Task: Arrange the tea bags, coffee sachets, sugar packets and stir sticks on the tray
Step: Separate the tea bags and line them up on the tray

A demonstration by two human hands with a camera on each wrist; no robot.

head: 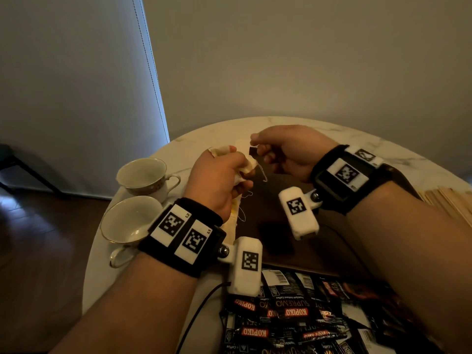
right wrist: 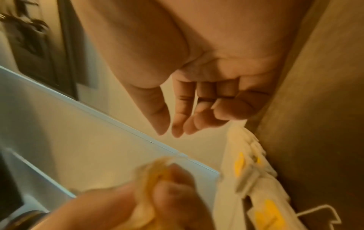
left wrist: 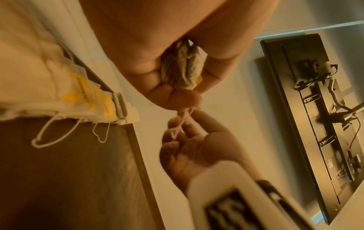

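tea bags bunched in left hand; right hand pinches their string above marble table.

Your round white marble-patterned table carries a dark brown tray at its middle, with two empty gold-rimmed teacups standing one behind the other along the left edge, just left of the tray. On the tray's left side lies a row of pale tea bags with yellow tags, their white strings looping onto the dark surface. At the near edge you have a heap of black Kopiko coffee sachets overlapping one another, and at the far right a bundle of light wooden stir sticks beside the tray.
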